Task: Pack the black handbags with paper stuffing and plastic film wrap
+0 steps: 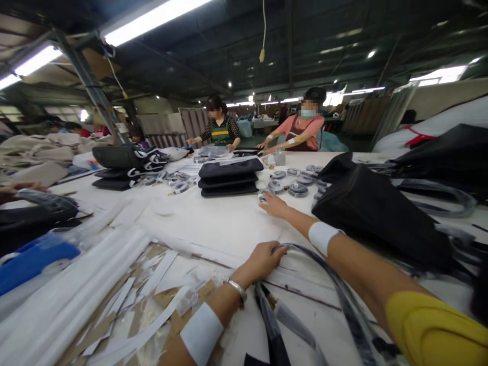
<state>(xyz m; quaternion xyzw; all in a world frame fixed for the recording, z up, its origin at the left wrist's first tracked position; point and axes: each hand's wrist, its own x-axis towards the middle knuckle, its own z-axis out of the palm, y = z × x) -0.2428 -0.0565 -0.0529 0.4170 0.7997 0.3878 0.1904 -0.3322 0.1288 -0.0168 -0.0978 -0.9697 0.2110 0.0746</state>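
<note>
My left hand is closed around a bag handle, dark and sheathed in clear plastic, which arcs down to the lower right. Below that hand hang more plastic-covered dark straps. Farther forward, my right hand has its fingertips and thumb at a small coiled strap in clear wrap, at the near left of a group of similar coils. Left of it stands a stack of folded black bags. A large black bag lies beside my right forearm.
White rolled sheeting and paper scraps cover the near left. A blue container sits at the left edge, near another person's hand. Two co-workers stand across the white table. More dark bags and coils lie at the far left.
</note>
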